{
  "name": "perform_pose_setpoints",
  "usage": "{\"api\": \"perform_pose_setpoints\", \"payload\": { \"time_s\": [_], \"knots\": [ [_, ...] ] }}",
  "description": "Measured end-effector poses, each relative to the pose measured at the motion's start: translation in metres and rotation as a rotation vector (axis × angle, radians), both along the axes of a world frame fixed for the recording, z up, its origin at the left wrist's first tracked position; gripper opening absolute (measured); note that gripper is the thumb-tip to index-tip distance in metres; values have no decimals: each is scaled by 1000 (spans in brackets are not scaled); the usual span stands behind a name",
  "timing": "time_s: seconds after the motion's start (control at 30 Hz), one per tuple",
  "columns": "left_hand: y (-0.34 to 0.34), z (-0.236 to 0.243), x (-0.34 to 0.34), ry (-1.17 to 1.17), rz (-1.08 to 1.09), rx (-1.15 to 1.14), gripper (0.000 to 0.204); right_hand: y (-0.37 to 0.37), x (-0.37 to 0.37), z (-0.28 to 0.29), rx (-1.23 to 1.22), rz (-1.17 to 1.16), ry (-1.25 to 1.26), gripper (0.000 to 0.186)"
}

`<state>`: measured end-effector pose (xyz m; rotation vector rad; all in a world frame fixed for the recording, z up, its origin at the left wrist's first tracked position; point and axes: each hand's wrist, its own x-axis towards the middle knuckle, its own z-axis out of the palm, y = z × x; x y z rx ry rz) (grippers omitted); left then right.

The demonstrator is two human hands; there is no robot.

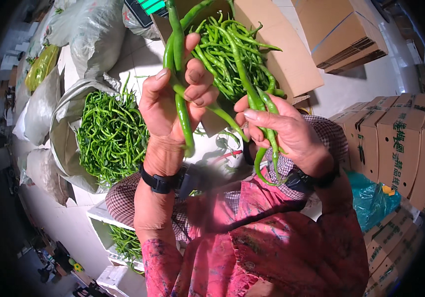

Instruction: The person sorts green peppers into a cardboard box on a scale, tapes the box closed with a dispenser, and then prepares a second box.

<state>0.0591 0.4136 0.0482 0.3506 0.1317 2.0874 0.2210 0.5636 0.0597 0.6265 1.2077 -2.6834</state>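
My left hand [173, 101] is raised and closed around a few long green chili peppers [178, 74] that stick out above and below the fist. My right hand [282, 129] grips another small bunch of long green peppers [264, 123], their tips hanging down past the palm. Just behind both hands an open cardboard box [292, 64] holds a pile of the same peppers [227, 54]. Both wrists wear black bands.
A large white sack [61, 133] at the left is open and full of green peppers [111, 136]. More sacks lie behind it. Stacked printed cartons [396, 143] stand at the right, flat cartons [344, 32] at top right, a white crate [103, 218] with peppers below.
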Motion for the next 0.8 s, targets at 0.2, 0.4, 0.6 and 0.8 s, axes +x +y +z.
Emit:
{"api": "perform_pose_setpoints", "payload": {
  "time_s": [0.2,0.4,0.6,0.8],
  "knots": [
    [7,4,-19,165,215,-457,55,13,6,-7,-54,-195,-10,28],
    [37,-35,-67,828,502,-1136,59,9,-1,-3,-174,-143,27,32],
    [43,26,36,1034,370,-1094,38,20,3,-8,-144,-317,73,33],
    [50,4,73,1145,231,-988,41,15,2,-13,-66,-295,118,42]
  ]
}}
